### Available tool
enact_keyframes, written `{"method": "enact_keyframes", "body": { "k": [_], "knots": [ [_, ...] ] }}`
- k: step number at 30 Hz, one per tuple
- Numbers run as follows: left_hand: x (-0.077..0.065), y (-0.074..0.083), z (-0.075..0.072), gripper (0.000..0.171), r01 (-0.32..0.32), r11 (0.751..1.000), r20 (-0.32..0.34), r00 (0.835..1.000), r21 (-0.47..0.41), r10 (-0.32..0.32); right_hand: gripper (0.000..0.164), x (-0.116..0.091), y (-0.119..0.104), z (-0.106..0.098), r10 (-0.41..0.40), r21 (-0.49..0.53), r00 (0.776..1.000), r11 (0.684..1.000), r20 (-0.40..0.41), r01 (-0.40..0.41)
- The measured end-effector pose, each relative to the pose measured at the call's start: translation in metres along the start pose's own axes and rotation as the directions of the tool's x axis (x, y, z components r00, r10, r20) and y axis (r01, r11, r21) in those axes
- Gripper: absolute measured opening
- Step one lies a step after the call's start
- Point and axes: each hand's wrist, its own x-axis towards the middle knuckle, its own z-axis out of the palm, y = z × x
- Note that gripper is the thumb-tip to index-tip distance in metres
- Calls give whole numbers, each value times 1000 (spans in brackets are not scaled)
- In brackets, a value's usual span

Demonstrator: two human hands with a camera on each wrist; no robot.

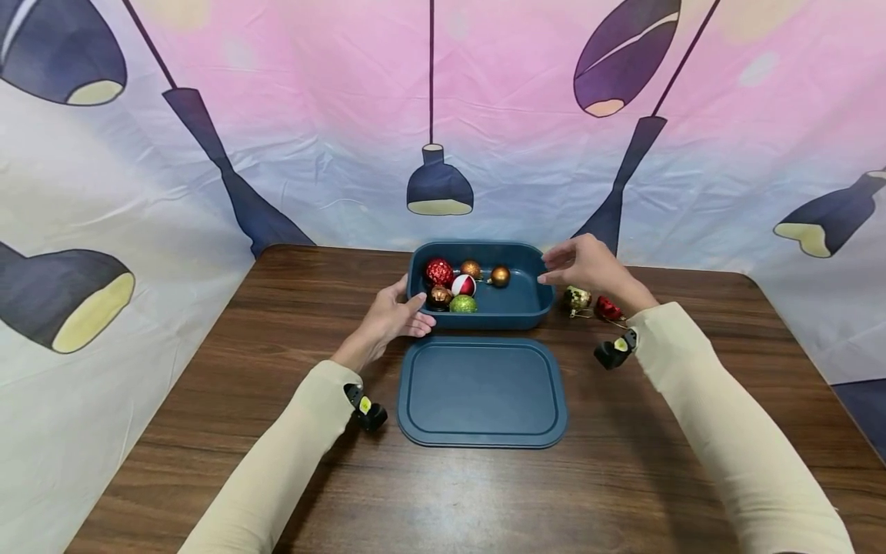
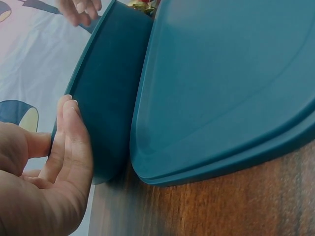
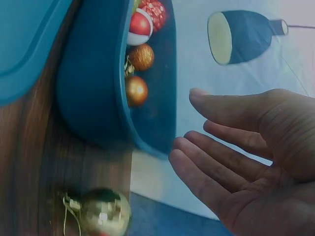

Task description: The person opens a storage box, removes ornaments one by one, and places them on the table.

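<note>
The blue box (image 1: 498, 320) sits upright and uncovered towards the far edge of the counter (image 1: 277, 346). Inside I count six baubles, mostly bunched at the left: a glittery red one (image 1: 439, 271), a red-and-white one (image 1: 464, 285), a brown one (image 1: 440, 298), a green one (image 1: 463, 304), an orange glittery one (image 1: 471, 268) and, more central, a shiny copper one (image 1: 500, 276). The right part of the floor is bare.

The person's left hand (image 1: 389, 315) steadies the left end, thumb over the rim and fingers against the outer wall, gripping it. The right hand (image 1: 587, 265) hovers at the other end, fingers parted and holding nothing; whether they brush the rim I can't tell.

Just beyond that end, a gold bauble (image 1: 577, 300) and a red ornament (image 1: 609, 309) lie on the counter. The lid (image 1: 483, 392) lies flat in front of the box.

I'd call the work partway: six pieces in, two out, lid off. A lamp-patterned cloth (image 1: 332, 115) hangs behind.
</note>
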Motion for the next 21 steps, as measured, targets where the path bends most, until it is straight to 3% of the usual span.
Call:
{"method": "enact_keyframes", "body": {
  "k": [13,21],
  "knots": [
    [1,0,1,70,2,1000,-4,1000,13,-2,45,29,-7,32,32,1,997,999,76,-32],
    [0,1,1,68,6,1000,-11,1000,17,-6,47,42,-4,47,64,-29,995,998,71,-62]
  ]
}}
